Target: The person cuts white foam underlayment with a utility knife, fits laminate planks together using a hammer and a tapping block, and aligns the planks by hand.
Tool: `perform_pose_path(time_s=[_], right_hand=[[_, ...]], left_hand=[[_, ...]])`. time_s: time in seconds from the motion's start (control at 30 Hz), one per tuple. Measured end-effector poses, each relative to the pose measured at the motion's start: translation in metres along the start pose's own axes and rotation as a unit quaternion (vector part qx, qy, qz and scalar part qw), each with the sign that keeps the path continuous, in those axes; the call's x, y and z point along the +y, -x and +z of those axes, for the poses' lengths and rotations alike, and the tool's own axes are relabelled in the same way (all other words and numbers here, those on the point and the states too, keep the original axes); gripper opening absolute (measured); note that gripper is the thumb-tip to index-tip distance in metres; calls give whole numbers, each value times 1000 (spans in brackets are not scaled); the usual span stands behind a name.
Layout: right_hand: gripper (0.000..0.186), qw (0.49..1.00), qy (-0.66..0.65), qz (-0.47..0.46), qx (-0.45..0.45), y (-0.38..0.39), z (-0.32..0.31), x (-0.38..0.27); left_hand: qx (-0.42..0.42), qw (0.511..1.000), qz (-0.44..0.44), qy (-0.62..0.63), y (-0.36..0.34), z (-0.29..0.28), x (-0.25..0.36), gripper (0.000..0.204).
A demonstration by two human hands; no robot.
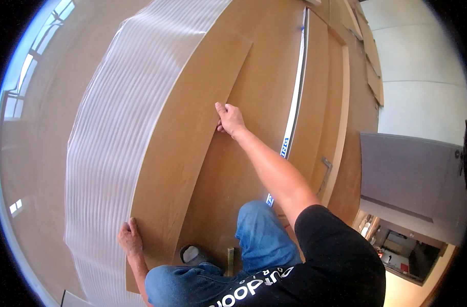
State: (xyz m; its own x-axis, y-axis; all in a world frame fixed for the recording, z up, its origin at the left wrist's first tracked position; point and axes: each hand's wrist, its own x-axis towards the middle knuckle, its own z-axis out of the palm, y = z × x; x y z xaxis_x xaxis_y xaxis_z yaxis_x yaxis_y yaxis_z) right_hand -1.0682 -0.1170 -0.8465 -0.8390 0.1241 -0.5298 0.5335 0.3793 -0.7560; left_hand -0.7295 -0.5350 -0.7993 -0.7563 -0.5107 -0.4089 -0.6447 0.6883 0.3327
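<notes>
A long, flat brown board (177, 158) lies lengthwise before me, its left edge along a sheet of white ribbed foam wrap (110, 163). My left hand (130, 239) is closed on the board's left edge near its lower end. Farther up, my right hand (230, 119) grips the right edge, thumb on top and the other fingers curled at the rim, partly hidden. Under and right of this board spreads a larger brown panel (213, 210). My jeans-covered knees and one slippered foot (192, 255) are close to the board's lower end.
Right of my arm, a long white strip with blue print (296, 97) runs beside a brown framed panel (320, 102) with a metal handle (325, 163). A short upright bar (230, 260) stands by my foot. A grey door (412, 179) is at the far right. Glossy floor (34, 169) extends left.
</notes>
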Motion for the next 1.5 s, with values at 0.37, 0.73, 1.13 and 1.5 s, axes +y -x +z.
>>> perform_pose_path(time_s=[0.37, 0.73, 1.13, 1.5], right_hand=[[54, 999, 34, 10, -15, 1, -3, -2], [54, 1000, 12, 11, -14, 2, -5, -8], [59, 999, -33, 13, 14, 3, -2, -2], [63, 983, 174, 50, -11, 11, -6, -29]], left_hand=[[-12, 1000, 0, 8, 9, -11, 9, 60], [-16, 1000, -5, 2, 3, -18, 23, 60], [-32, 999, -11, -7, 10, -21, 19, 58], [-50, 997, -40, -47, -1, -3, 35, 62]])
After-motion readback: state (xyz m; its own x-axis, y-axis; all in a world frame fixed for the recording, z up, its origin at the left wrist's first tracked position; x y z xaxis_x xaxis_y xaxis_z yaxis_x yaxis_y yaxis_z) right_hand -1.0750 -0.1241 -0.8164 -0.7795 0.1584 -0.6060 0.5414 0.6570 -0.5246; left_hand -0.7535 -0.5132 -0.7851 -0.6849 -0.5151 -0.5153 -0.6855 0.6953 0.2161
